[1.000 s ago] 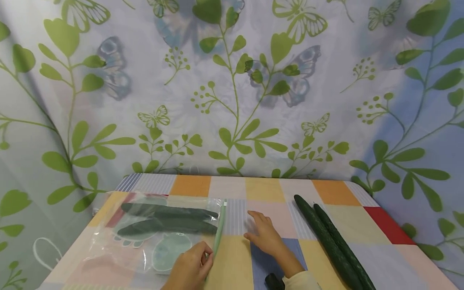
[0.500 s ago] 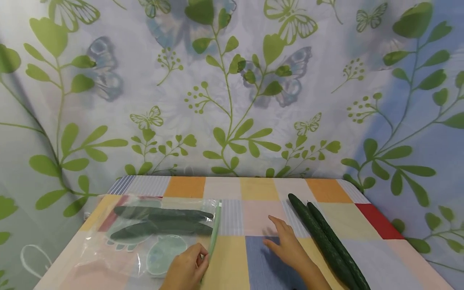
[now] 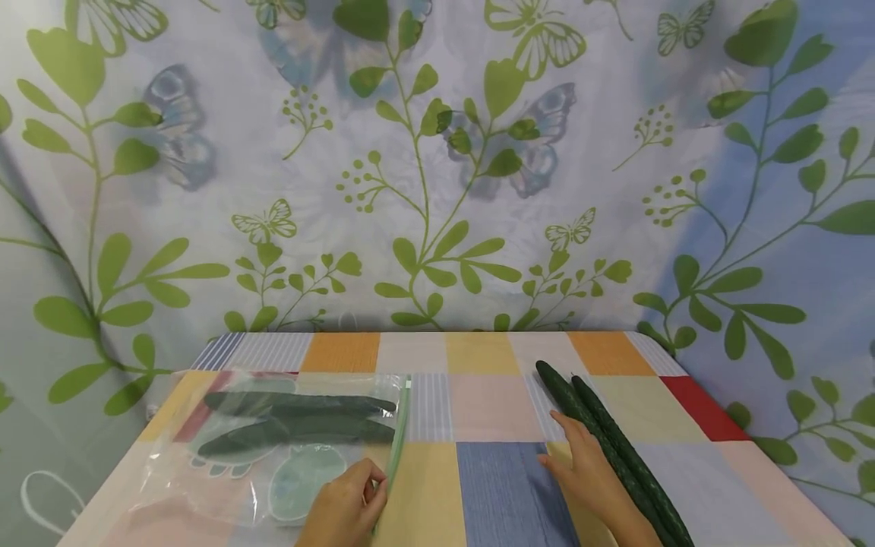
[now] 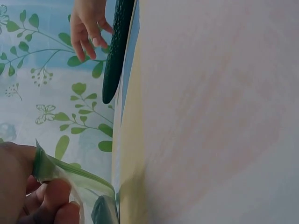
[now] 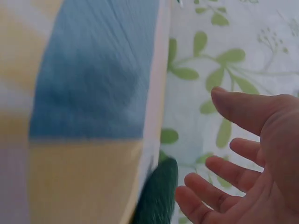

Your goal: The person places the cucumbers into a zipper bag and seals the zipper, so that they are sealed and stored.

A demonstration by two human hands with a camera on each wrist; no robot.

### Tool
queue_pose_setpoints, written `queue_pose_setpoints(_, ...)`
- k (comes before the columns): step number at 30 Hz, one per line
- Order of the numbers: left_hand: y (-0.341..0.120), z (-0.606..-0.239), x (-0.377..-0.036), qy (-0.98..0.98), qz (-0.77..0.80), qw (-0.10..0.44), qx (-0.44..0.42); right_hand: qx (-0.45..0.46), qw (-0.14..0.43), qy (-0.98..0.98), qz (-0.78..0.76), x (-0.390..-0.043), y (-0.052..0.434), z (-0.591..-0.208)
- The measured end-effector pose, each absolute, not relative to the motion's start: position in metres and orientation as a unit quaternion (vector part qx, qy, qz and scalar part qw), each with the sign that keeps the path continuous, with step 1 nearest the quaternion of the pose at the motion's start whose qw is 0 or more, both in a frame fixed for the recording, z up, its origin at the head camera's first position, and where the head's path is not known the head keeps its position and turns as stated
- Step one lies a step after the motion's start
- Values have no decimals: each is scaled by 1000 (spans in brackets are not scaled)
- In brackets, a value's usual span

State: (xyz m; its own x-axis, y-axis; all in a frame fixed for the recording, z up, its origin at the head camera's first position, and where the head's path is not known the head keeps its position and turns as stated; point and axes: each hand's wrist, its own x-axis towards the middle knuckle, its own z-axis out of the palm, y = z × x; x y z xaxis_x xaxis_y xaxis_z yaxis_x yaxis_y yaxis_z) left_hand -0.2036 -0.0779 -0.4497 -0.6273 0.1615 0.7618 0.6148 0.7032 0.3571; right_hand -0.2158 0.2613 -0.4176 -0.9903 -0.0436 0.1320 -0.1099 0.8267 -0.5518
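My left hand (image 3: 344,503) pinches the green zip edge (image 3: 399,425) of a clear zip bag (image 3: 235,501) lying on the left of the table. Inside the bag, two dark green cucumbers (image 3: 301,430) lie side by side. The left wrist view has the bag's lifted green corner (image 4: 44,168) between thumb and fingers. Two more cucumbers (image 3: 618,448) lie slantwise on the right. Beside them hovers my right hand (image 3: 589,479), fingers spread and holding nothing. In the right wrist view its fingertips come close to the end of a cucumber (image 5: 161,191).
A patchwork-print cloth (image 3: 495,406) covers the table. Behind it hangs a curtain (image 3: 301,175) printed with leaves and butterflies. Pale green shapes, one rounded (image 3: 307,482), show through the bag's lower part.
My right hand has moved rightward from the table's middle to the loose cucumbers. My left hand keeps its pinch on the bag edge. The head view has turned slightly right.
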Motion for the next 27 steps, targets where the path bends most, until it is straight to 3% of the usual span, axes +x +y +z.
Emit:
queue_pose_setpoints(5,-78,-453,-204,-846,-312,368,-228,10,91,-963,252,-203,282,-414)
queue_pose_setpoints(10,-79,-454,-206,-846,-310,367,-232,-31,84,-973,213,-192,301,-411)
queue_pose_setpoints(22,-79,-451,-205,-853,-305,358,-228,-60,1,-984,166,-197,318,-410)
queue_pose_setpoints(27,-77,-455,-205,-854,-305,358,-223,-78,-87,-973,198,-198,323,-419)
